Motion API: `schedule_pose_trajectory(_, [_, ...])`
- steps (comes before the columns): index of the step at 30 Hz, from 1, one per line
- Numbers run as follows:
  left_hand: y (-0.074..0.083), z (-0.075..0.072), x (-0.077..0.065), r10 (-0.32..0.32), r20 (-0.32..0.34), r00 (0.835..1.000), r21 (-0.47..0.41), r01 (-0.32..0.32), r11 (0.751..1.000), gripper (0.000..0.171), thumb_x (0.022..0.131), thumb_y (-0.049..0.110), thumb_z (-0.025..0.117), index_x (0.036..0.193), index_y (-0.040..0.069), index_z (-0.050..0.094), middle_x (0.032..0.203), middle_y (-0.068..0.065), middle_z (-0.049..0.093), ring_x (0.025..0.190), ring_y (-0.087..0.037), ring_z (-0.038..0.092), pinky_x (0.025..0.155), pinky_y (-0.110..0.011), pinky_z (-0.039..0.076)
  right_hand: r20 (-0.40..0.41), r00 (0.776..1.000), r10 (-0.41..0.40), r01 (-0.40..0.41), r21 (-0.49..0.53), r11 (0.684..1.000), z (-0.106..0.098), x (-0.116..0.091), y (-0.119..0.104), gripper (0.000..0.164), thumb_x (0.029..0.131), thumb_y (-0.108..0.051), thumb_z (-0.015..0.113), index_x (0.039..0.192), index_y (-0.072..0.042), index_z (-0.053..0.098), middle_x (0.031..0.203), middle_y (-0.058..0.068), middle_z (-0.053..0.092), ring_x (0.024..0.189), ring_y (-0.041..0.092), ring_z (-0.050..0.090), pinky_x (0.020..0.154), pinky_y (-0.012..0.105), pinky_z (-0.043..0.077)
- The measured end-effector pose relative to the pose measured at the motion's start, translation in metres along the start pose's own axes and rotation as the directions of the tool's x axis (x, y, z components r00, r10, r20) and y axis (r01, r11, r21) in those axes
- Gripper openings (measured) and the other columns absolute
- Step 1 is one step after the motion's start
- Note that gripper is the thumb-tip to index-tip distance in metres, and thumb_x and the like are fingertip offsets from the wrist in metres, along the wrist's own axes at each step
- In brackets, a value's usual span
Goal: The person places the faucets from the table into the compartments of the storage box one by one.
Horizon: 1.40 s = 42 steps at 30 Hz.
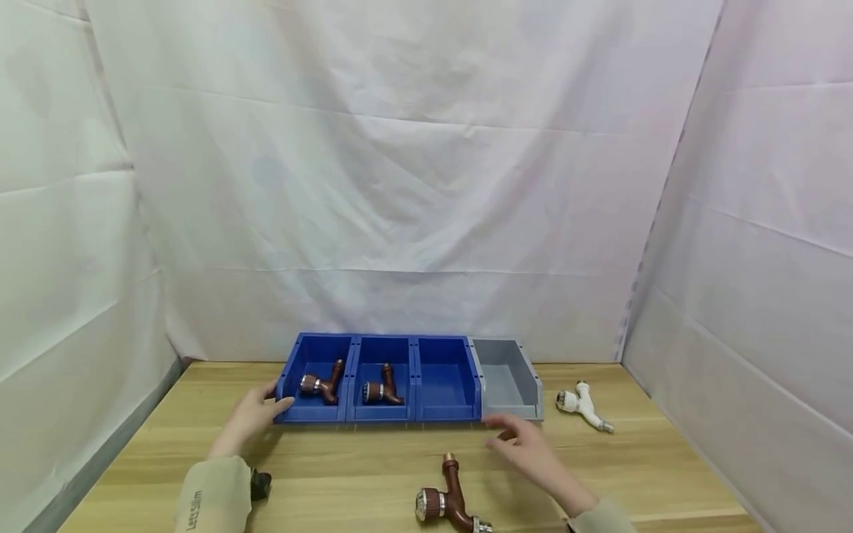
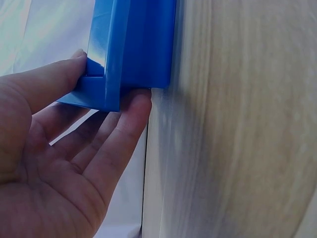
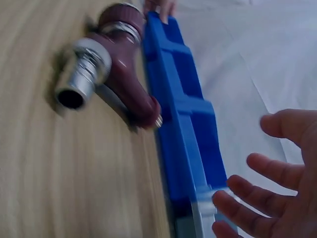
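At the left end of the bin row, my left hand (image 1: 248, 416) pinches the front corner of the outer blue bin (image 1: 309, 416), its thumb on the wall's inner side and its fingers outside and below in the left wrist view. A brown faucet (image 1: 328, 388) lies in that bin. The second blue bin (image 1: 380, 346) holds another brown faucet (image 1: 384, 391). My right hand (image 1: 529, 453), fingers spread and holding nothing, hovers by the front of the grey bin (image 1: 506, 370). Left of it, a larger-looking brown faucet (image 1: 455, 497) with metal ends lies on the table.
A third blue bin (image 1: 445, 370) stands between the second blue bin and the grey one. On the table right of the row lies a white faucet (image 1: 585, 406). White cloth (image 1: 400, 185) hangs behind the wooden table (image 1: 346, 466) and along both sides.
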<state>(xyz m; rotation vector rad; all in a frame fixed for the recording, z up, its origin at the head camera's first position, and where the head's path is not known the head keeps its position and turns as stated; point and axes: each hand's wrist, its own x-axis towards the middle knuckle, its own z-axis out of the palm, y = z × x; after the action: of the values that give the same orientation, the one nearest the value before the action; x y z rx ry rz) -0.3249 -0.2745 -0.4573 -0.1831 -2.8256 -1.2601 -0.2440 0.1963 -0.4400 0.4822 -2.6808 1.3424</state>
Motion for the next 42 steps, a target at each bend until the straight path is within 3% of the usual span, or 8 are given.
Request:
schedule_pose_trajectory(6, [0.000, 0.002, 0.002, 0.011, -0.005, 1.000, -0.002, -0.011, 1.000, 0.061, 0.097, 0.021, 0.060, 0.141, -0.014, 0.036, 0.135, -0.035, 0.045, 0.127, -0.053, 0.037, 0.101, -0.064, 0.031, 0.178, 0.980, -0.088, 0.104, -0.078, 0.992, 0.023, -0.009, -0.016, 0.040, 0.084, -0.023, 0.074, 0.118, -0.004, 0.065, 0.115, 0.011, 0.064, 0.083, 0.016, 0.059, 0.066, 0.026, 0.049])
schedule_pose_trajectory(14, [-0.002, 0.000, -0.001, -0.003, -0.020, 1.000, -0.005, 0.003, 1.000, 0.061, 0.096, 0.019, 0.061, 0.141, -0.014, 0.037, 0.136, -0.036, 0.044, 0.128, -0.054, 0.035, 0.102, -0.065, 0.029, 0.322, 0.945, -0.055, 0.111, -0.159, 0.981, 0.038, -0.019, -0.030, 0.046, 0.077, -0.032, 0.080, 0.118, -0.014, 0.067, 0.122, 0.003, 0.061, 0.084, 0.009, 0.058, 0.068, 0.026, 0.050])
schedule_pose_trajectory(19, [-0.001, 0.000, -0.002, -0.004, -0.023, 1.000, -0.009, 0.003, 1.000, 0.061, 0.097, 0.020, 0.061, 0.141, -0.014, 0.036, 0.136, -0.036, 0.044, 0.128, -0.053, 0.035, 0.102, -0.065, 0.029, 0.356, 0.934, -0.042, 0.130, -0.228, 0.965, 0.039, -0.021, -0.031, 0.048, 0.077, -0.037, 0.079, 0.119, -0.017, 0.067, 0.126, 0.004, 0.060, 0.090, 0.009, 0.060, 0.073, 0.028, 0.052])
schedule_pose_trajectory(26, [-0.002, 0.001, -0.004, -0.045, -0.009, 0.999, -0.011, 0.045, 0.999, 0.065, 0.097, 0.026, 0.060, 0.144, -0.010, 0.033, 0.140, -0.035, 0.040, 0.130, -0.053, 0.032, 0.104, -0.065, 0.026, 0.350, 0.936, -0.037, 0.166, -0.348, 0.922, 0.042, -0.027, -0.031, 0.051, 0.077, -0.043, 0.078, 0.122, -0.022, 0.066, 0.131, 0.003, 0.059, 0.119, 0.026, 0.054, 0.093, 0.049, 0.047])
schedule_pose_trajectory(35, [-0.001, 0.002, -0.001, -0.048, 0.004, 0.999, -0.034, 0.048, 0.998, 0.066, 0.098, 0.029, 0.059, 0.146, -0.007, 0.033, 0.141, -0.033, 0.041, 0.132, -0.051, 0.032, 0.104, -0.065, 0.025, 0.382, 0.923, -0.034, 0.176, -0.341, 0.923, 0.047, -0.025, -0.031, 0.048, 0.075, -0.038, 0.079, 0.119, -0.020, 0.067, 0.124, -0.006, 0.061, 0.117, 0.021, 0.056, 0.094, 0.044, 0.048])
schedule_pose_trajectory(42, [0.000, 0.000, -0.004, -0.047, -0.013, 0.999, -0.014, 0.046, 0.999, 0.066, 0.098, 0.029, 0.060, 0.145, -0.008, 0.034, 0.138, -0.033, 0.044, 0.129, -0.051, 0.036, 0.102, -0.064, 0.030, 0.416, 0.906, -0.081, 0.227, -0.314, 0.922, 0.052, -0.022, -0.031, 0.041, 0.071, -0.030, 0.082, 0.111, -0.026, 0.069, 0.113, -0.014, 0.063, 0.099, 0.005, 0.058, 0.079, 0.029, 0.051])
